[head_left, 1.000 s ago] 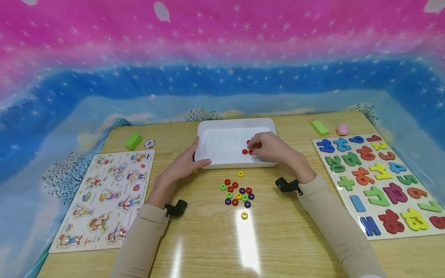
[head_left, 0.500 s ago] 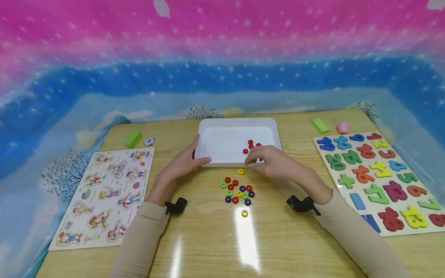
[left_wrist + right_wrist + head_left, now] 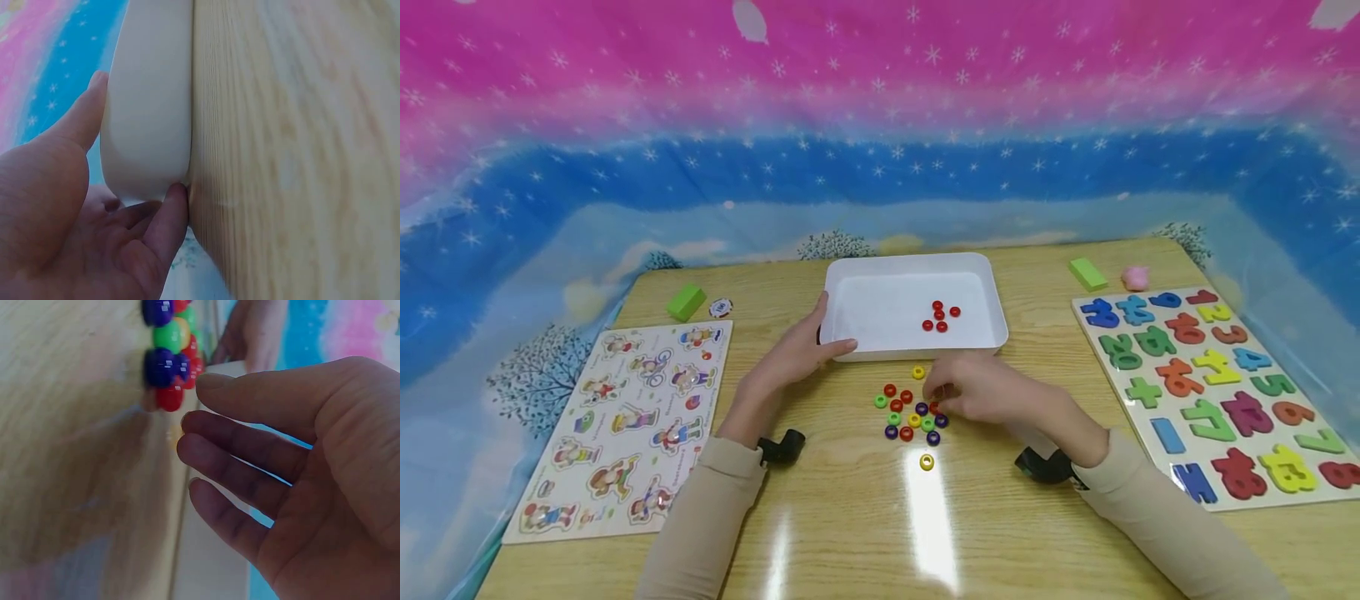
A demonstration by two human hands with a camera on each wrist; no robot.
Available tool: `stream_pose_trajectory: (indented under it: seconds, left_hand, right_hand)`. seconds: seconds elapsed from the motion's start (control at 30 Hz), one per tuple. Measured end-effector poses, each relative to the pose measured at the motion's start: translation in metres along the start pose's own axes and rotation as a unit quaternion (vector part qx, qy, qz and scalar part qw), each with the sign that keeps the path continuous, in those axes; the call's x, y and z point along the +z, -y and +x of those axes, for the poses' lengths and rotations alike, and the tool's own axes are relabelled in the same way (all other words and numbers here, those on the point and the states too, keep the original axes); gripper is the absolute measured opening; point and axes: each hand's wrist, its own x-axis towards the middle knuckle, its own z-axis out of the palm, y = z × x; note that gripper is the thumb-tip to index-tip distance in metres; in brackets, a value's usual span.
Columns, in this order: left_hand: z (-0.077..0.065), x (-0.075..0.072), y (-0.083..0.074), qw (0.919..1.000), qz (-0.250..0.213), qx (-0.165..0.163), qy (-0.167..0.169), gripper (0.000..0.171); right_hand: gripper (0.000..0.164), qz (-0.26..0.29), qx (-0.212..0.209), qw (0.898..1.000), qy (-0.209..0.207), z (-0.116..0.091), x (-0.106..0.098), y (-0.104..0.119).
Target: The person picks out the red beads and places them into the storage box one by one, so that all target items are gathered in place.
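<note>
A white tray (image 3: 880,304) lies on the table at the back middle, with several red ring beads (image 3: 939,315) in its right half. My left hand (image 3: 793,354) grips its front left corner. In the left wrist view, the thumb is on the rim of the tray (image 3: 150,106) and a fingertip is at its lower edge. Over the right side of a loose group of red, green, yellow and purple beads (image 3: 906,433) is my right hand (image 3: 985,387). The right wrist view shows that hand (image 3: 300,469) with thumb and fingers apart, nothing between them, fingertips close to a red bead (image 3: 169,399).
A picture puzzle board (image 3: 617,425) lies at the left, with a green block (image 3: 687,302) and a poker chip (image 3: 721,308) behind it. On the right are a number puzzle board (image 3: 1217,400), another green block (image 3: 1087,273) and a pink pig figure (image 3: 1136,278).
My right hand has drawn back from inside the tray, over its front edge, to the loose beads, leaving the red beads in the tray uncovered. The left hand stays at the tray's corner.
</note>
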Motion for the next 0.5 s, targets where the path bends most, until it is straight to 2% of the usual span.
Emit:
stream_pose_trajectory:
  seconds: [0.23, 0.5]
  left_hand:
    - [0.0006, 0.002, -0.0007, 1.0, -0.007, 0.001, -0.004, 0.101]
    - [-0.0005, 0.0001, 0.0008, 1.0, -0.01, 0.001, 0.0, 0.106]
  right_hand:
    - [0.014, -0.016, -0.007, 1.0, 0.013, 0.0036, 0.0099, -0.0039]
    - [0.013, -0.029, -0.01, 0.999, 0.008, 0.0051, 0.0111, -0.0011]
